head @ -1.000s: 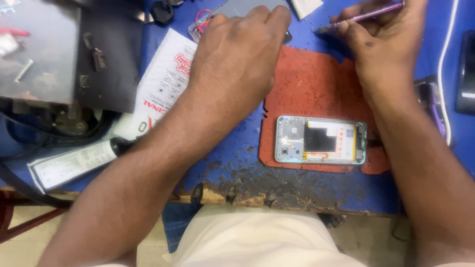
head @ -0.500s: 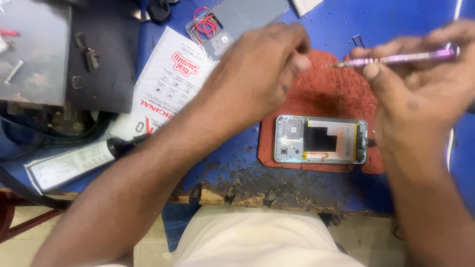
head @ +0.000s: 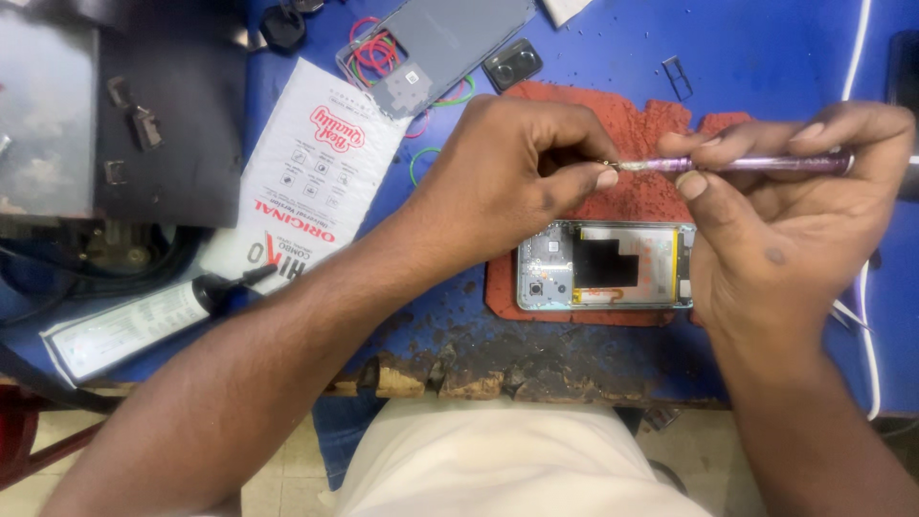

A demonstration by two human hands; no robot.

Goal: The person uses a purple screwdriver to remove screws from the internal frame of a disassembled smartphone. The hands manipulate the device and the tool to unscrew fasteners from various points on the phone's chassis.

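My right hand holds a thin purple screwdriver level above the table, tip pointing left. My left hand pinches at that tip with thumb and forefinger; whatever small thing sits between them is too tiny to make out. Below both hands an opened phone, back cover off, lies face down on a worn red mat. A black part and a yellow strip show inside it.
A grey phone back cover with red and green rubber bands lies at the back, a small camera bezel beside it. A white printed packet, a glue tube, a black box, a SIM tray and white cable surround the mat.
Both hands came down from the back of the table toward the mat. My left fingers now meet the screwdriver tip, which has swung level over the phone.
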